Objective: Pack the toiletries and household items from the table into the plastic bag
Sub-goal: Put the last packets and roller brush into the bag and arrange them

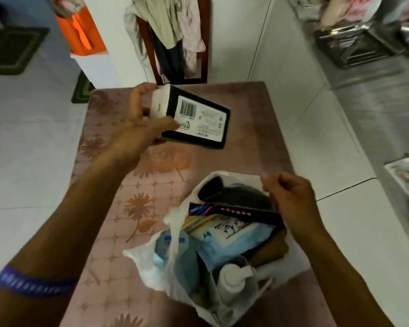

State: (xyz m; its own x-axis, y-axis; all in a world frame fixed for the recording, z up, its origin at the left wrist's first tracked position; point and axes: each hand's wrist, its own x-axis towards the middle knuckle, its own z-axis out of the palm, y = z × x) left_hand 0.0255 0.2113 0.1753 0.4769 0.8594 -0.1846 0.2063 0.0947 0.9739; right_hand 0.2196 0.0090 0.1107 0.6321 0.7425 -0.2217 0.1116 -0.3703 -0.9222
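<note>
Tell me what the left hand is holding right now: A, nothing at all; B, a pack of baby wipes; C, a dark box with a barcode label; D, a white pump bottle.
C: the left hand has its grip on a dark box with a white barcode label, held above the table, while the pump bottle and baby wipes already sit in the plastic bag.

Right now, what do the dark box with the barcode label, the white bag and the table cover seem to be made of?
Dark flat box with white barcode label, held in the left hand: probably printed cardboard, given its crisp edges and flat faces.
Thin white carrier bag, its rim pinched by the right hand: translucent, crinkled plastic film.
Pink floral table cover: likely vinyl or oilcloth, with a faint sheen.
</note>
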